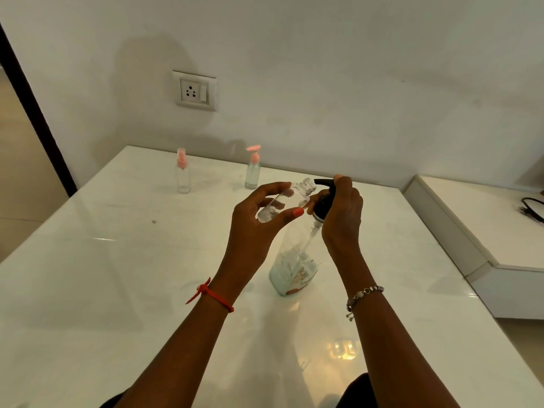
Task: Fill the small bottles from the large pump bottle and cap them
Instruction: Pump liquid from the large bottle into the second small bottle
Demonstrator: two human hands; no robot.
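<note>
Hands: both up over the middle of the table [117, 275], both busy
Left hand [253, 219]: fingers and thumb curled round a small bottle [282, 201], holding it tipped on its side
Small bottle: clear, no cap on, threaded neck pointing right at the black nozzle and just about touching it
Right hand [343, 213]: wrapped round the pump head [323, 189], one finger lying on top of it
Pump head: black, nozzle sticking out to the left toward the open neck
Big pump bottle [294, 260]: clear, stands on the table between the two forearms, looks like it leans in this wide view, a bit of pale bluish liquid down at the bottom
Label: there's one low on the big pump bottle with some reddish print, way too blurry to read, no brand I can make out
Spray bottle [183, 175]: small, clear, pink top, upright at the back left of the table near the wall
Pink pump bottle [252, 172]: small, upright at the back, well apart from the spray bottle, looks partly filled
Wrists: red thread [213, 294] on the left, silver bracelet [363, 293] on the right
Wall: white socket [195, 91] with a switch
Side ledge: black cable [532, 209] at the far right
Table glare: bright reflection [344, 348] near the front, shapes in it like letters but can't read them
</note>
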